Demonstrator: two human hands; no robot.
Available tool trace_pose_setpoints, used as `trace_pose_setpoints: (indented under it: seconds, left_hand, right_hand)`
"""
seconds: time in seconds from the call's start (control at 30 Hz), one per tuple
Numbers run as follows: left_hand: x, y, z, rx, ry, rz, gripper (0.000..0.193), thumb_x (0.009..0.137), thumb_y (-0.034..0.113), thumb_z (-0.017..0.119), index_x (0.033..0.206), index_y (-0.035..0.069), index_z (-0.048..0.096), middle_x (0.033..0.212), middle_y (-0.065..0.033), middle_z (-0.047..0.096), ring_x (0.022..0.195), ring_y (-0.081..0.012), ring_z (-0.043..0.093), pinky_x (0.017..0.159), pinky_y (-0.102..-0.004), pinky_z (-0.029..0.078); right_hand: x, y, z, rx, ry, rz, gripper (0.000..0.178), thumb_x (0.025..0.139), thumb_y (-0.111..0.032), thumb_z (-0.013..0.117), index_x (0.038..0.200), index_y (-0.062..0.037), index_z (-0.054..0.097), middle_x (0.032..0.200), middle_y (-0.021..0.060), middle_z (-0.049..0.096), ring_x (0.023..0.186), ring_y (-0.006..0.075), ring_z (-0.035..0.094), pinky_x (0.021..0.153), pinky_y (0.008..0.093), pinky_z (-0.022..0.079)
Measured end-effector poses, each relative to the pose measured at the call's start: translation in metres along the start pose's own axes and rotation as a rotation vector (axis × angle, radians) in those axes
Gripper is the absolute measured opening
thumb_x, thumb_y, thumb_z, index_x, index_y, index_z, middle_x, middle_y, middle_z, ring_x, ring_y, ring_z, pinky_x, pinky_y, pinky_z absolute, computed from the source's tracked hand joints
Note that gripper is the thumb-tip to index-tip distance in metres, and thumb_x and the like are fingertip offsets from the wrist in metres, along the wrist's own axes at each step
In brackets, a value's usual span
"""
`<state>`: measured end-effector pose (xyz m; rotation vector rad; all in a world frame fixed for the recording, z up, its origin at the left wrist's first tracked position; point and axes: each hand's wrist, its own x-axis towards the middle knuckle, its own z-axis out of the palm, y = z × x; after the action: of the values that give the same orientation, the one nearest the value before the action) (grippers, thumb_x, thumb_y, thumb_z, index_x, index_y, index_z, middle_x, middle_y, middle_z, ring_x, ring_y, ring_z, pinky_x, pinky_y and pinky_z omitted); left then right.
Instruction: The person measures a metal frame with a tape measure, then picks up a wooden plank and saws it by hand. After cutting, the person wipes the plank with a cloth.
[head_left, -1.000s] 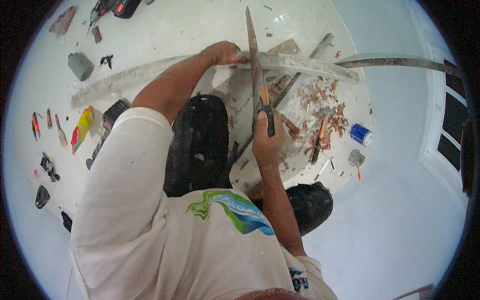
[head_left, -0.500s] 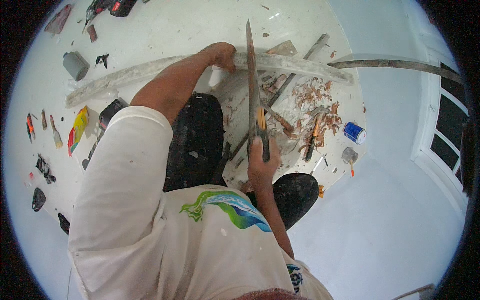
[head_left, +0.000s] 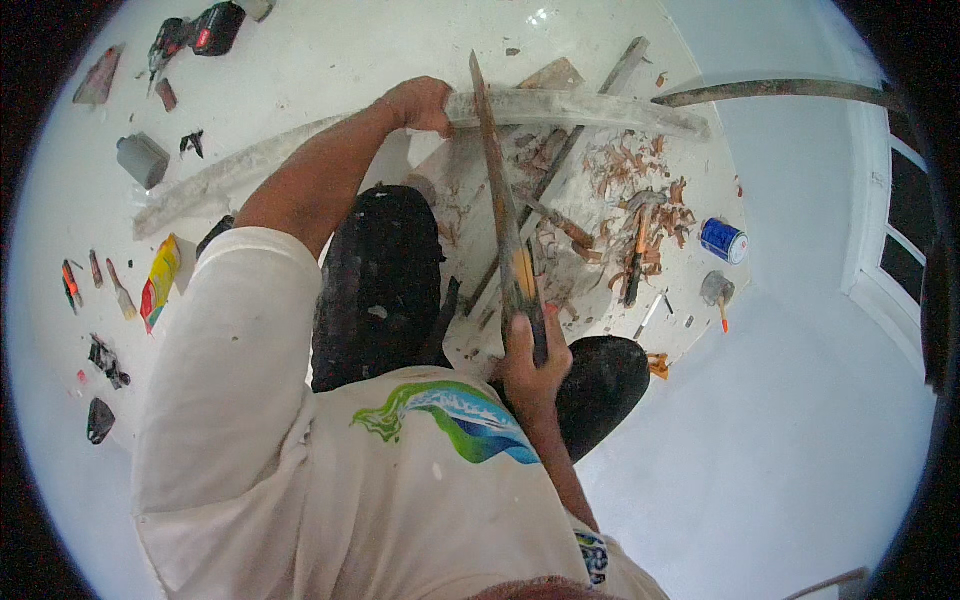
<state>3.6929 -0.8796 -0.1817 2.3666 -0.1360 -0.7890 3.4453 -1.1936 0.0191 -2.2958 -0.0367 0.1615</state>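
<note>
A long, pale, dusty wooden beam [head_left: 590,106] lies crosswise in front of me. My left hand [head_left: 422,106] is closed over it, thumb on the near side. Just right of that hand, a handsaw [head_left: 492,160] crosses the beam, its narrow rusty blade pointing away from me. Its dark handle with a yellow inset is gripped by my right hand [head_left: 535,365], low between my knees. Whether the teeth have cut into the wood cannot be made out. Under the beam, a thin dark strip of wood [head_left: 570,150] runs diagonally.
Wood shavings [head_left: 675,215] surround a hammer [head_left: 640,245] and a wooden-handled tool [head_left: 565,225] on the right. Beyond them stand a blue can [head_left: 722,241] and a cup [head_left: 715,289] with an orange-handled brush. Leftward lie a cordless drill [head_left: 205,30], grey bottle [head_left: 142,160] and yellow-red packet [head_left: 160,280].
My right hand has drawn the saw back toward my body, and the blade leans a little more to the left. My left hand stays on the beam; the whole view has shifted slightly.
</note>
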Motion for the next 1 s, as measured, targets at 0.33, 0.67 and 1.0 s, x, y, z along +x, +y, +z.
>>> trace_pose_setpoints:
  seconds: [0.33,0.67,1.0]
  left_hand:
    - [-0.004,-0.010,0.003,-0.026,0.044,0.020,0.063,0.065,0.040,0.086,0.112,-0.001,0.075,0.107,-0.0228,0.077,0.103,-0.0373,0.074,0.093,-0.0475,0.058]
    - [0.001,-0.001,0.013,0.094,0.095,-0.005,0.061,0.067,0.039,0.085,0.111,-0.001,0.076,0.108,-0.0221,0.077,0.104,-0.0405,0.073,0.093,-0.0492,0.058]
    - [-0.038,0.019,0.037,0.372,0.421,0.019,0.053,0.083,0.030,0.080,0.121,0.002,0.057,0.108,-0.0197,0.069,0.098,-0.0375,0.072,0.087,-0.0527,0.056]
  right_hand:
    - [0.087,-0.017,0.038,0.016,-0.118,-0.004,0.029,0.103,-0.027,0.063,0.116,-0.0008,0.066,0.084,0.0114,0.068,0.071,0.0233,0.066,0.066,0.0386,0.052]
    - [0.085,0.001,0.055,0.250,-0.017,0.232,0.027,0.106,-0.026,0.063,0.100,0.0004,0.064,0.077,0.0054,0.061,0.067,0.0155,0.057,0.062,0.0346,0.048]
    - [0.096,-0.009,0.069,0.159,0.007,0.069,0.022,0.102,-0.023,0.068,0.096,-0.0028,0.062,0.075,0.0137,0.065,0.066,0.0270,0.065,0.061,0.0395,0.051]
